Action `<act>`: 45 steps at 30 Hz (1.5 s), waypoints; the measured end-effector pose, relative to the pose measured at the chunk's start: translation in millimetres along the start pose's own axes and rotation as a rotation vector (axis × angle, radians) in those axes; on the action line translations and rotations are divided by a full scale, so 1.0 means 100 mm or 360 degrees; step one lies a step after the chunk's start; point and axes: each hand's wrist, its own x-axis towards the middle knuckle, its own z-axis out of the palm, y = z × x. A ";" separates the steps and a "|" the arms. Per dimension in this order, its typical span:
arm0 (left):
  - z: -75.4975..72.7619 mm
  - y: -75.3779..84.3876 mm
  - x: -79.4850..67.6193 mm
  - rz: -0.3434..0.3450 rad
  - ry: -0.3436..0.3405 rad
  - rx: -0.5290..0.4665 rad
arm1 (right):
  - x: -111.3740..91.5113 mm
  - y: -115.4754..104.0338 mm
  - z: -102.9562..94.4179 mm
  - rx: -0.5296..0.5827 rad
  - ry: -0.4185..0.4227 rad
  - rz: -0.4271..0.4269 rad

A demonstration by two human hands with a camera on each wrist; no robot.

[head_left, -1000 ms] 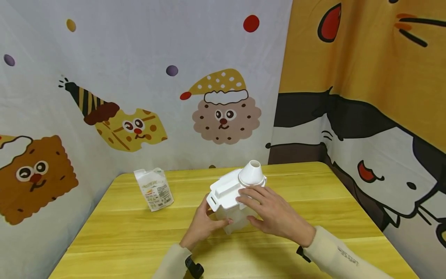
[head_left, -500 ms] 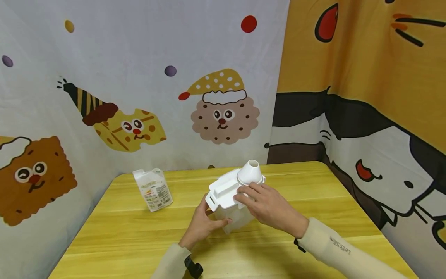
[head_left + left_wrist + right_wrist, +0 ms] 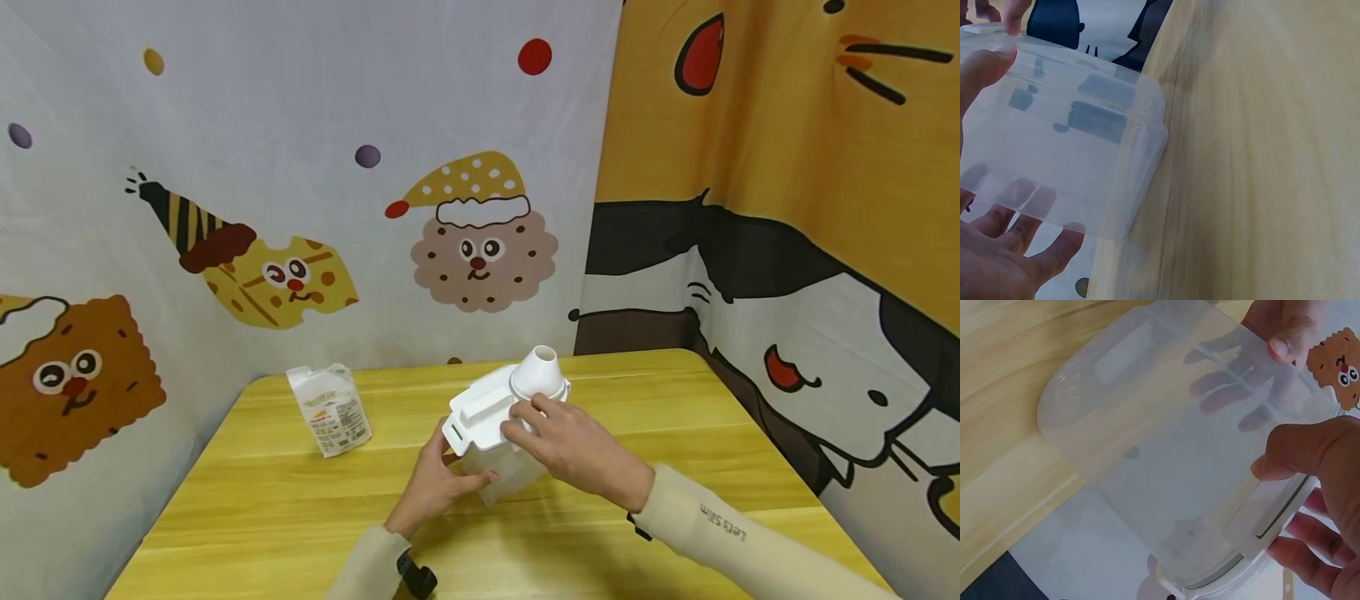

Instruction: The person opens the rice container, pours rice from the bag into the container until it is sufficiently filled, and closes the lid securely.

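A translucent plastic storage container (image 3: 504, 477) stands at the middle of the table, and its body shows through to the hands and backdrop in both wrist views. On top sits a white lid (image 3: 480, 417) with a cone-shaped white spout (image 3: 540, 375) at its far right. My left hand (image 3: 437, 485) grips the body from the left, thumb on the near side and fingers spread on the other (image 3: 1063, 247). My right hand (image 3: 581, 450) pinches the lid's near right edge; in the right wrist view its thumb (image 3: 1279, 456) lies on the container side, with curled fingers (image 3: 1304, 550) at the lid.
A white printed pouch (image 3: 333, 412) stands on the wooden table (image 3: 285, 517) at the back left. Cartoon-printed curtains (image 3: 315, 167) hang close behind the table and along its sides.
My right hand has shifted slightly left, and its fingers have curled from lying over the lid to pinching its edge. The container, pouch and left hand hold their places.
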 end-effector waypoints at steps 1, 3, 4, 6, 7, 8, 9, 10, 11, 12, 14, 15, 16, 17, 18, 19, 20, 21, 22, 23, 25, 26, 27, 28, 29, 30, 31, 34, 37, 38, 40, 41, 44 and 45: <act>0.00 0.00 0.00 -0.0008 0.0000 -0.0002 | 0.00 0.00 0.00 -0.0012 0.0007 -0.0005; 0.00 0.01 -0.01 -0.0022 0.0005 -0.0013 | 0.01 -0.01 0.01 -0.0038 0.0017 -0.0020; 0.00 0.01 -0.01 -0.0028 0.0010 -0.0012 | 0.01 -0.01 0.01 -0.0047 0.0023 -0.0029; 0.00 0.01 -0.02 -0.0044 0.0022 -0.0012 | 0.02 -0.01 0.01 -0.0058 0.0036 -0.0047; 0.00 0.02 -0.02 -0.0043 0.0028 -0.0011 | 0.02 -0.01 0.02 -0.0065 0.0044 -0.0057; 0.00 0.02 -0.02 -0.0042 0.0032 -0.0011 | 0.02 -0.01 0.02 -0.0067 0.0047 -0.0063; 0.00 0.02 -0.02 -0.0040 0.0035 -0.0010 | 0.02 -0.01 0.02 -0.0069 0.0050 -0.0066; 0.00 0.02 -0.02 -0.0034 0.0037 -0.0008 | 0.02 -0.01 0.03 -0.0069 0.0054 -0.0068; 0.01 0.02 -0.02 -0.0029 0.0037 -0.0008 | 0.02 -0.01 0.03 -0.0070 0.0057 -0.0069; 0.01 0.02 -0.01 -0.0025 0.0035 -0.0008 | 0.01 -0.01 0.04 -0.0067 0.0058 -0.0070; 0.01 0.02 -0.01 -0.0024 0.0030 -0.0008 | 0.01 -0.01 0.04 -0.0067 0.0057 -0.0067; 0.01 0.02 -0.01 -0.0023 0.0025 -0.0005 | 0.00 -0.01 0.05 -0.0068 0.0057 -0.0067; 0.01 0.02 -0.01 -0.0026 0.0019 -0.0004 | 0.00 -0.01 0.05 -0.0068 0.0053 -0.0067; 0.01 0.02 -0.01 -0.0029 0.0014 -0.0001 | -0.01 -0.01 0.06 -0.0065 0.0048 -0.0066; 0.01 0.02 -0.01 -0.0032 0.0010 0.0001 | -0.01 -0.01 0.06 -0.0063 0.0041 -0.0067; 0.01 0.01 -0.01 -0.0039 0.0006 0.0003 | -0.01 -0.01 0.06 -0.0047 0.0035 -0.0066; 0.01 0.01 -0.01 -0.0041 0.0004 0.0007 | -0.01 -0.01 0.05 -0.0029 0.0027 -0.0062; 0.01 0.01 -0.01 -0.0047 0.0006 0.0013 | -0.01 -0.01 0.04 -0.0011 0.0017 -0.0060; 0.00 0.01 -0.01 -0.0054 0.0010 0.0018 | 0.00 0.00 0.02 0.0009 0.0004 -0.0055; 0.00 0.01 -0.01 -0.0057 0.0015 0.0023 | 0.00 0.00 0.00 0.0026 -0.0011 -0.0051; 0.00 0.02 0.00 -0.0061 0.0024 0.0027 | 0.02 0.02 -0.04 0.0066 -0.0044 -0.0045; -0.01 0.02 0.00 -0.0057 0.0027 0.0031 | 0.03 0.03 -0.07 0.0080 -0.0064 -0.0039; -0.01 0.02 0.00 -0.0051 0.0026 0.0033 | 0.04 0.04 -0.09 0.0097 -0.0084 -0.0036; -0.01 0.02 0.00 -0.0042 0.0024 0.0032 | 0.05 0.06 -0.11 0.0121 -0.0101 -0.0031; -0.01 0.02 0.00 -0.0038 0.0023 0.0031 | 0.06 0.07 -0.13 0.0151 -0.0117 -0.0029; -0.01 0.02 0.00 -0.0036 0.0020 0.0030 | 0.06 0.09 -0.14 0.0182 -0.0129 -0.0023; -0.01 0.02 0.00 -0.0035 0.0017 0.0028 | 0.06 0.10 -0.16 0.0214 -0.0135 -0.0018; 0.00 0.02 0.00 -0.0035 0.0021 0.0016 | 0.06 0.14 -0.17 0.0300 -0.0143 -0.0002; 0.00 0.01 0.00 -0.0029 0.0024 0.0016 | 0.04 0.16 -0.18 0.0374 -0.0141 0.0031; 0.00 0.01 0.00 -0.0022 0.0023 0.0020 | 0.03 0.17 -0.18 0.0401 -0.0146 0.0046; 0.01 0.00 0.00 -0.0011 0.0018 0.0027 | 0.01 0.18 -0.19 0.0459 -0.0163 0.0080; 0.01 0.00 0.00 -0.0010 0.0016 0.0028 | 0.00 0.19 -0.20 0.0485 -0.0173 0.0097; 0.01 0.01 -0.01 -0.0017 0.0017 0.0012 | -0.01 0.20 -0.21 0.0578 -0.0193 0.0132; 0.01 0.01 -0.01 -0.0022 0.0021 0.0002 | -0.02 0.21 -0.22 0.0615 -0.0192 0.0141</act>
